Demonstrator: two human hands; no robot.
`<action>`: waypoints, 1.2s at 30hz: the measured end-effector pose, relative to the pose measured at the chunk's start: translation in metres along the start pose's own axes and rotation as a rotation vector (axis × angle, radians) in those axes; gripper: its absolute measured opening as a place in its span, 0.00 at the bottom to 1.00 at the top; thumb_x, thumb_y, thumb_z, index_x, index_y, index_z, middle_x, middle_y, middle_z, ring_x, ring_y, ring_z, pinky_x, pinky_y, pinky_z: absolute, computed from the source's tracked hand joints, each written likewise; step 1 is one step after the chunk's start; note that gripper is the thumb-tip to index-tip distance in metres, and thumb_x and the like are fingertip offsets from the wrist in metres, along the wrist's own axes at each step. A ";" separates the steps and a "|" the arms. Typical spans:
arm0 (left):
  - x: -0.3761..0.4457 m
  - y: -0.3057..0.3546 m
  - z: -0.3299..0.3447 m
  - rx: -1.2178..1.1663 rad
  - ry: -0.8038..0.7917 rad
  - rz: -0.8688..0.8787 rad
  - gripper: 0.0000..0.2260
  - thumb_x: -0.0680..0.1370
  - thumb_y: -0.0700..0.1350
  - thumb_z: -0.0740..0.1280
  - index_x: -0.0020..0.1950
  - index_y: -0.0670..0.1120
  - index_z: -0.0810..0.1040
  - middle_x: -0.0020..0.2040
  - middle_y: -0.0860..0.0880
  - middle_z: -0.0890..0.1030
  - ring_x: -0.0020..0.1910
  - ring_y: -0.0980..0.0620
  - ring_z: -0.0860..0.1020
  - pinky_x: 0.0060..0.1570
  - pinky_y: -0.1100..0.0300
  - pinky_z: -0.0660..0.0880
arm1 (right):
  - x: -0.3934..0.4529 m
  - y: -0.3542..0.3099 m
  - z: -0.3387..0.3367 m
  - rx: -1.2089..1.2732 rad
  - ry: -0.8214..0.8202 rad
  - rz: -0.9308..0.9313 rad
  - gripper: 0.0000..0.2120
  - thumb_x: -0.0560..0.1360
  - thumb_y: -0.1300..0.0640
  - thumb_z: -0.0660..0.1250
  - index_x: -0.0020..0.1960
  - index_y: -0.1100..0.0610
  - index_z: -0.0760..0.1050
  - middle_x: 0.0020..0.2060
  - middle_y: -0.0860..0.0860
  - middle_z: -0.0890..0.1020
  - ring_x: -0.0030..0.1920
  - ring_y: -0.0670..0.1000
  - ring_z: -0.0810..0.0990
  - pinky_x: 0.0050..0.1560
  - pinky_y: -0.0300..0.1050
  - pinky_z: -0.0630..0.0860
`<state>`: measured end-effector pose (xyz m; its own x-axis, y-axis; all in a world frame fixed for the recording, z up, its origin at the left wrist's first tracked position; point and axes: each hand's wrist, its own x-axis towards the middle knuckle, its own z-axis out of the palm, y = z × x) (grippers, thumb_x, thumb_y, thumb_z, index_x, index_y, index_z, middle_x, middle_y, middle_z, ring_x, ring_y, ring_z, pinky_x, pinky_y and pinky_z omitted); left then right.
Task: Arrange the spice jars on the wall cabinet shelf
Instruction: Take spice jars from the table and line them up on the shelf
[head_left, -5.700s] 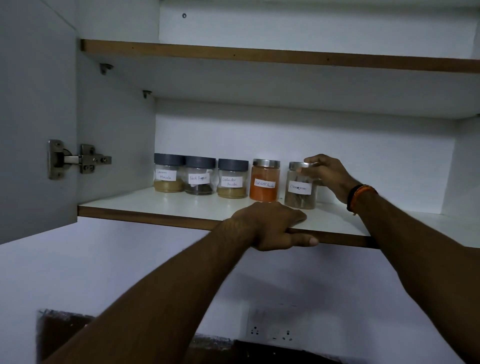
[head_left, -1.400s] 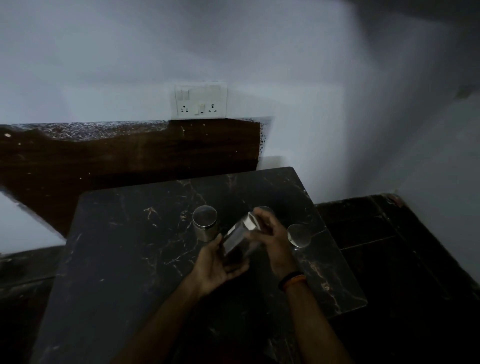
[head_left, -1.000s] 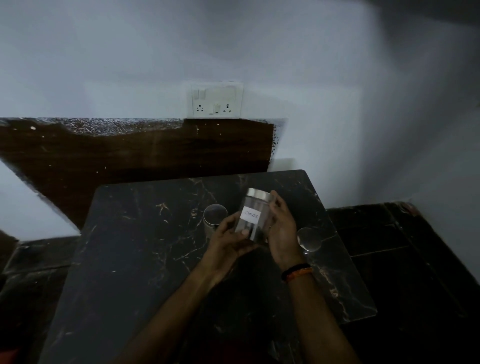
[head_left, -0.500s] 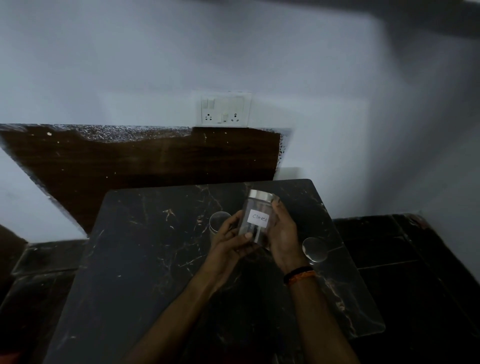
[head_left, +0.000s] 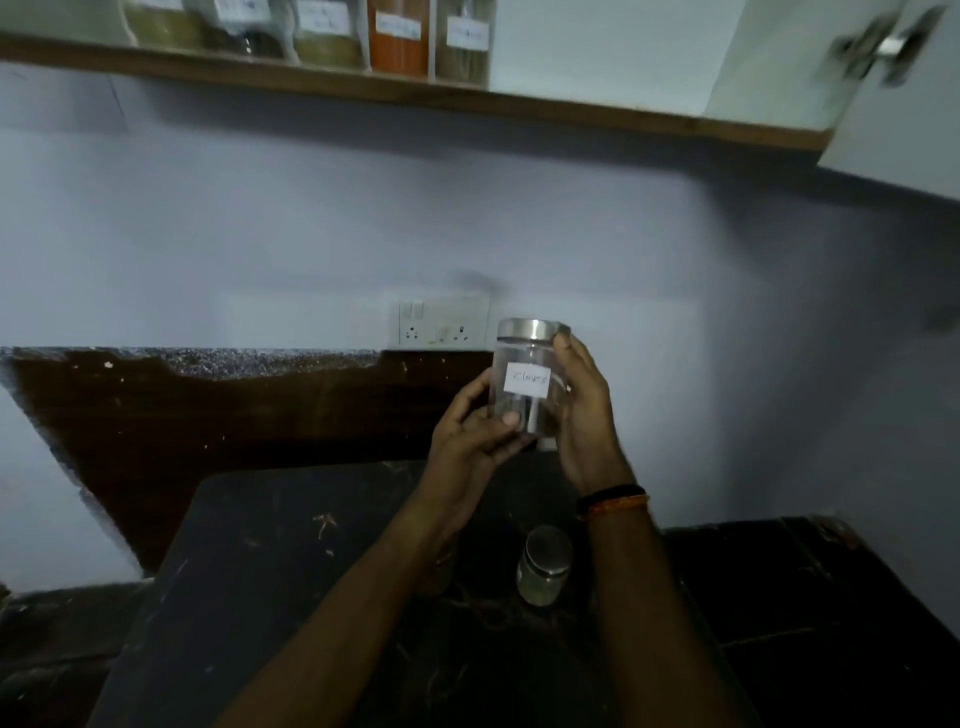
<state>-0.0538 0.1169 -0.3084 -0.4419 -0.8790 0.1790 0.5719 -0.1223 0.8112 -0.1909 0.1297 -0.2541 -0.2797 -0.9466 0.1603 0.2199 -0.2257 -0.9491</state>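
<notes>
A clear glass jar (head_left: 529, 384) with a steel lid and a white label reading "cloves" is held upright in front of the wall. My left hand (head_left: 475, 431) cups its lower left side, thumb across the front. My right hand (head_left: 584, 410) grips its right side, fingertips near the lid. The wall cabinet shelf (head_left: 395, 96) runs across the top of the view. Several labelled spice jars stand on it in a row, among them an orange one (head_left: 399, 39) and a brownish one (head_left: 464, 44). Another steel-lidded jar (head_left: 543, 571) stands on the dark table below.
The black marble table (head_left: 270, 597) lies under my arms, beside a dark counter (head_left: 810, 582) at the right. A switch and socket plate (head_left: 441, 321) sits on the wall behind the jar. The open cabinet door (head_left: 904, 109) with its hinge hangs at the upper right.
Both hands have lifted the cloves jar up off the table level, and the view has tilted upward so the shelf and its row of jars now show at the top.
</notes>
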 end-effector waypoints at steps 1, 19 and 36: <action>0.009 0.010 0.007 -0.010 -0.006 0.018 0.30 0.75 0.39 0.71 0.76 0.48 0.66 0.66 0.42 0.79 0.66 0.40 0.77 0.65 0.42 0.75 | 0.007 -0.013 0.004 -0.003 -0.009 -0.033 0.22 0.82 0.43 0.62 0.71 0.54 0.74 0.62 0.59 0.82 0.59 0.58 0.83 0.53 0.52 0.81; 0.111 0.173 0.099 0.238 -0.205 0.293 0.29 0.75 0.41 0.73 0.75 0.50 0.69 0.63 0.43 0.82 0.63 0.42 0.80 0.63 0.46 0.77 | 0.088 -0.200 0.045 -0.113 -0.085 -0.389 0.23 0.74 0.41 0.69 0.66 0.50 0.77 0.57 0.53 0.84 0.58 0.56 0.83 0.48 0.50 0.84; 0.219 0.263 0.105 2.150 -0.249 0.424 0.26 0.83 0.60 0.57 0.75 0.45 0.68 0.69 0.44 0.76 0.65 0.45 0.75 0.63 0.50 0.73 | 0.168 -0.261 0.032 -0.144 -0.052 -0.537 0.25 0.71 0.48 0.74 0.67 0.49 0.75 0.57 0.51 0.82 0.50 0.48 0.84 0.45 0.42 0.80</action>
<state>-0.0726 -0.0591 0.0023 -0.6878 -0.6275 0.3649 -0.7003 0.7059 -0.1062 -0.2654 0.0222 0.0291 -0.2699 -0.7181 0.6415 -0.0721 -0.6493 -0.7571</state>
